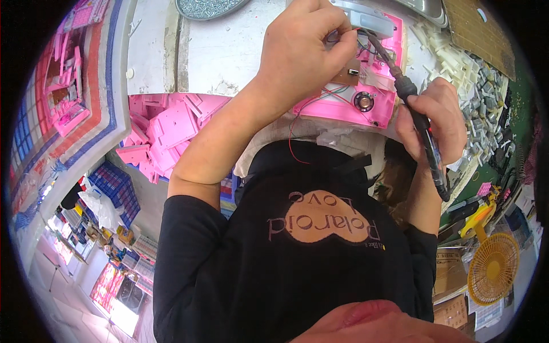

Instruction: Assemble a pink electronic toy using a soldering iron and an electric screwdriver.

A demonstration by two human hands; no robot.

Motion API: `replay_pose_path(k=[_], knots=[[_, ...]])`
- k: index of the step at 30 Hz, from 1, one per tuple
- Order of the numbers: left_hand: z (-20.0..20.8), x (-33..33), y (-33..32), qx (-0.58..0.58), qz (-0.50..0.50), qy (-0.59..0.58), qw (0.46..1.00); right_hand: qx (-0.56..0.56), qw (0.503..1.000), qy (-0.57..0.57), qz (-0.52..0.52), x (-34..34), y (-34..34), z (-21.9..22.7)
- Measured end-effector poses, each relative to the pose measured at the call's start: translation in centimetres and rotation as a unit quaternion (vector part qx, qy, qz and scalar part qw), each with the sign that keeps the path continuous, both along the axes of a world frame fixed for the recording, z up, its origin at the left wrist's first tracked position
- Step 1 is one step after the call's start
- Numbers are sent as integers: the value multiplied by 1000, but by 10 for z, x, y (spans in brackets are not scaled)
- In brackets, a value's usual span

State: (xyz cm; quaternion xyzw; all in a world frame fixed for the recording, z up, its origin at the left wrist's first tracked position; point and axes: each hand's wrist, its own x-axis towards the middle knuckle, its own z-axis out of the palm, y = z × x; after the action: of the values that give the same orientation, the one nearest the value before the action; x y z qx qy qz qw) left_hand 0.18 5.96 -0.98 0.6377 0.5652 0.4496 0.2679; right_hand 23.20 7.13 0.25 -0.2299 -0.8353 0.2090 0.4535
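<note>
My right hand [437, 117] is wrapped round the black handle of a soldering iron [407, 88], which slants up and left. The iron's tip is by the fingertips of my left hand [306, 48], where thumb and forefinger pinch a thin wire [359, 28]; its end is too small to make out. Under both lies a pink plastic housing [334, 113]. It carries a small round speaker [363, 102], a brown circuit board [346, 76] and red and green wires. A pale blue-grey part [369, 22] lies across its far side, partly behind my left hand.
Pink plastic parts [174, 126] are heaped left of my left forearm. A round dish of small screws [209, 7] stands at the far left of the white tabletop [223, 54]. White and grey small parts [480, 103] spread at the right. Lower right is a yellow fan [493, 268].
</note>
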Motion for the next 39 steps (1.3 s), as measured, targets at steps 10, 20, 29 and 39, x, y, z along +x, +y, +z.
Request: replay_pose_path(k=[10, 20, 29, 39], knots=[[1, 2, 0, 6, 6, 12, 1000, -49, 998, 31, 10, 8, 0, -1], [-2, 4, 1, 34, 10, 31, 999, -59, 998, 0, -10, 3, 4, -2], [-3, 7, 0, 24, 19, 43, 999, -62, 998, 19, -18, 1, 5, -6], [-4, 8, 0, 68, 26, 101, 992, -69, 998, -6, -4, 5, 10, 2]])
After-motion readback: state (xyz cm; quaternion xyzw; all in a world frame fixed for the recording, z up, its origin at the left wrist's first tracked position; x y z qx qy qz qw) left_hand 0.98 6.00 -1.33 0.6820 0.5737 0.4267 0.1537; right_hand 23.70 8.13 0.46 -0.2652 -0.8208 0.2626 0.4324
